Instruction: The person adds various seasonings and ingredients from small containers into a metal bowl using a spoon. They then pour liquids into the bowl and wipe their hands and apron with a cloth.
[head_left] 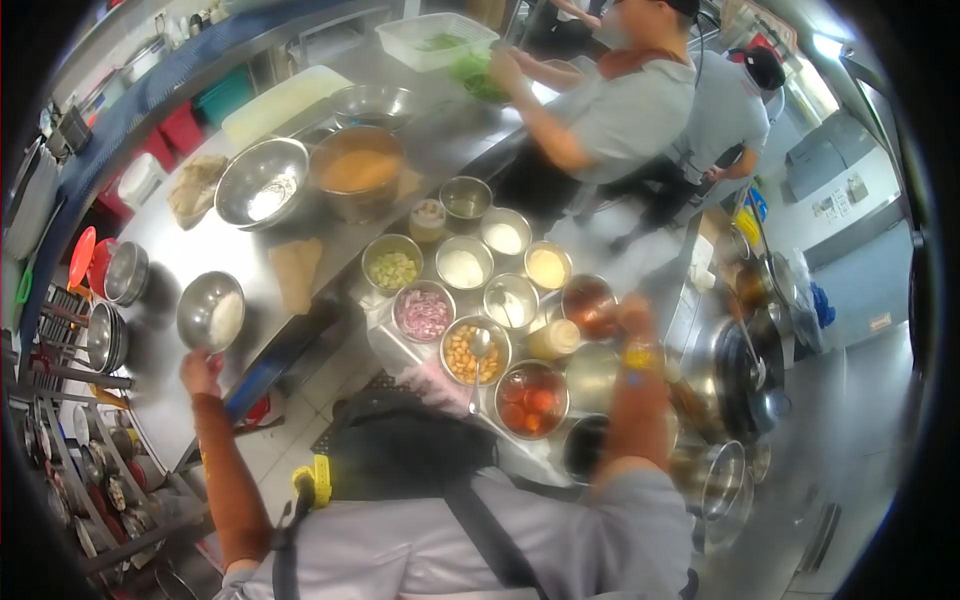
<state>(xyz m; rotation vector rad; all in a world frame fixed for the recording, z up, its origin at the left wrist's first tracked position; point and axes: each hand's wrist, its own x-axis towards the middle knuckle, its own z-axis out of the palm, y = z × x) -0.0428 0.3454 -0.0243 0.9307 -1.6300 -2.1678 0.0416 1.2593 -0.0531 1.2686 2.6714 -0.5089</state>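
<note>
My left hand (203, 373) pinches the near rim of a steel bowl (196, 292) that stands on the steel counter and has a white heap inside. On the other side, my right hand (633, 316) is closed beside a steel container of dark red sauce (590, 304); whatever its fingers hold is blurred. Around it stand steel containers of chopped red onion (423, 312), diced green vegetable (392, 267), peanuts (470, 362) with a spoon (480, 345) in them, and red pieces in liquid (531, 400). A capped squeeze bottle (556, 339) stands among them.
Behind lie a large steel bowl (262, 178), a pot of orange liquid (357, 165) and brown paper (296, 275). A co-worker (630, 110) handles leafy greens (482, 78) by a white basket (437, 42). Another person (735, 120) stands farther back. Pots (715, 360) line the right side.
</note>
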